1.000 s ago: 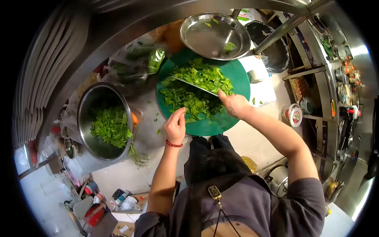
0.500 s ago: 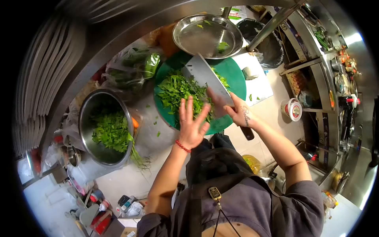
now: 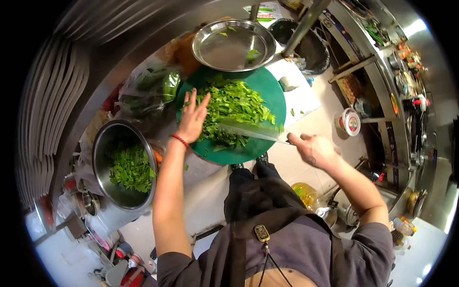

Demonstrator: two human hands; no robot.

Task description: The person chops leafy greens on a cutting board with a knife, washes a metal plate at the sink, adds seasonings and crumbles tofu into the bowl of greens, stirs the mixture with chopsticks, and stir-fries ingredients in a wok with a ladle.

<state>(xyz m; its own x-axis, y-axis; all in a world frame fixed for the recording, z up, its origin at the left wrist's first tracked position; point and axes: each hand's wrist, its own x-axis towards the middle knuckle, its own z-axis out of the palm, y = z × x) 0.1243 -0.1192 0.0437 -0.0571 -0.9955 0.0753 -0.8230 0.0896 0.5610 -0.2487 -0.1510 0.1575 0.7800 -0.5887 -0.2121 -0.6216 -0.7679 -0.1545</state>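
Tray (image 3: 224, 50) overlapping green board (image 3: 273, 98); bag (image 3: 148, 91) beside board; bowl (image 3: 115, 191) left; bin (image 3: 313, 52) right

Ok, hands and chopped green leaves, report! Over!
Right hand gripping metal-bladed knife. Left hand spread at the chopped green leaves. Leaves heaped on round green board; shiny round metal pan crowds its far edge.

Before us, chopped greens (image 3: 244, 100) are lying on the cutting board (image 3: 273, 95), a knife (image 3: 256, 132) crossing over their near side. Beyond the board we are seeing a tray (image 3: 227, 50); to its right, a bin (image 3: 313, 55). Leftward we are noting a vegetable bag (image 3: 148, 91) and, nearer us, a bowl (image 3: 112, 136) holding leafy greens (image 3: 131, 167). Far right, a tub (image 3: 350, 123) is standing.
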